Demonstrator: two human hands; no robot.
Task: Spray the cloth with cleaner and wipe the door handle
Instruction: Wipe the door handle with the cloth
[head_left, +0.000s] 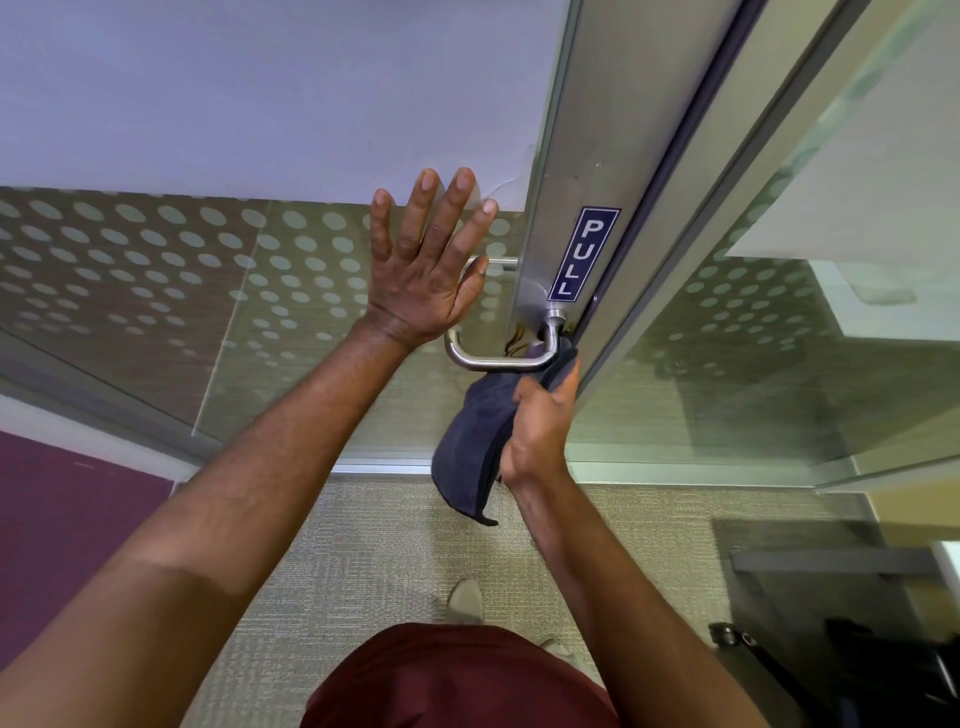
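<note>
Looking down from the head camera, the nearest things were the person's maroon shirt (457, 680) and a pale shoe (466, 600) on the beige carpet (363, 545). Dark gear (857, 660) lay low on the right; what it was could not be told.

Both bare forearms reached forward. The right hand (540, 421) was curled round a dark blue cloth (478, 436), gripping it with the thumb toward the door edge. The cloth's upper end was pressed against the right bend of the door handle (488, 361), just under the post where the handle met the frame, while its loose end hung down below the wrist.

The handle was a brushed steel lever, curving left from its post on the aluminium door frame (587, 156). A blue sign reading PULL (584, 254) was stuck upright on that frame just above the post.

The left hand (426, 270) was released and flat, fingers spread straight, palm against the glass door panel (156, 260) just left of the frame and above the handle. The glass carried a band of frosted dots, with plain frosting above it.
</note>
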